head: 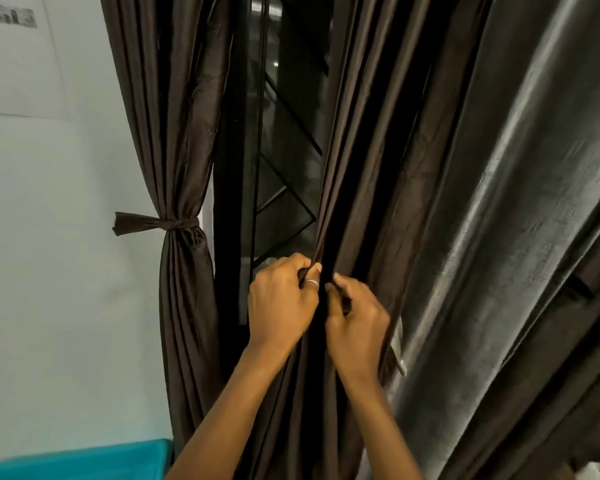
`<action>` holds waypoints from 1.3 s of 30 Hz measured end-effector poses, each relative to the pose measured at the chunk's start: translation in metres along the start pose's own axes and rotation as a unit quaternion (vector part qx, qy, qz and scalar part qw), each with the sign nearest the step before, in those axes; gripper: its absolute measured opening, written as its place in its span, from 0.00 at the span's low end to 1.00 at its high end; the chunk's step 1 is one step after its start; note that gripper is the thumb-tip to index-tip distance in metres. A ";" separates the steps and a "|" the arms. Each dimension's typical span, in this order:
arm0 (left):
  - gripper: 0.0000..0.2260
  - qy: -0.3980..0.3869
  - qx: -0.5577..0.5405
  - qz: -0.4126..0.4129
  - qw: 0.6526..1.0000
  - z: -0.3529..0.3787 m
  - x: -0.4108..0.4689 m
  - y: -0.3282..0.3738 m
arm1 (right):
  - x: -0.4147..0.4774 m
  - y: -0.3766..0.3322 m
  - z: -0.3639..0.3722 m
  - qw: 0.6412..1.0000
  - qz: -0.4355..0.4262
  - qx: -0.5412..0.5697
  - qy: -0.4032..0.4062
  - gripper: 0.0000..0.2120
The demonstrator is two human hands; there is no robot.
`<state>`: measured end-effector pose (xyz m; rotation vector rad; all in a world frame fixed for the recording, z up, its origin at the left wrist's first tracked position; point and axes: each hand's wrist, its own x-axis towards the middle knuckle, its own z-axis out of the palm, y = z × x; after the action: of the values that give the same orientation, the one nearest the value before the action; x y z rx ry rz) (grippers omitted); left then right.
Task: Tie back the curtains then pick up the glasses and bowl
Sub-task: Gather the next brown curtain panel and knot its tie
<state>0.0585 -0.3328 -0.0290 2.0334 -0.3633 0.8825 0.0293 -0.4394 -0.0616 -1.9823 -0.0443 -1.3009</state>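
A dark brown left curtain (174,140) hangs gathered against the wall, bound at mid height by a brown tie-back (153,224) with a loose end sticking out left. The right curtain (371,168) hangs in loose folds. My left hand (280,304), with a ring on one finger, grips the inner edge of the right curtain. My right hand (357,327) pinches the same bunch of fabric just to the right and slightly lower. No glasses or bowl are in view.
Between the curtains a dark window (284,133) with a diagonal metal grille shows. A pale wall (66,271) fills the left side. A teal surface (77,462) sits at the bottom left. Shiny grey curtain lining (499,237) hangs at the right.
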 end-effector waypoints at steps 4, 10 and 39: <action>0.09 0.000 -0.061 -0.002 0.998 0.003 -0.002 -0.008 | 0.000 -0.010 0.010 0.997 0.047 0.063 -0.025 0.11; 0.12 -0.046 -0.115 -0.015 0.992 0.000 0.000 -0.012 | -0.006 -0.008 0.019 0.995 0.063 0.072 -0.014 0.11; 0.15 0.012 -0.012 -0.030 0.999 -0.007 0.013 -0.015 | 0.076 0.059 -0.107 0.970 0.229 -0.079 -0.016 0.15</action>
<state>0.0727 -0.3174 -0.0261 1.9999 -0.2965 0.8611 0.0068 -0.5729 -0.0125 -1.9890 0.4876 -0.9943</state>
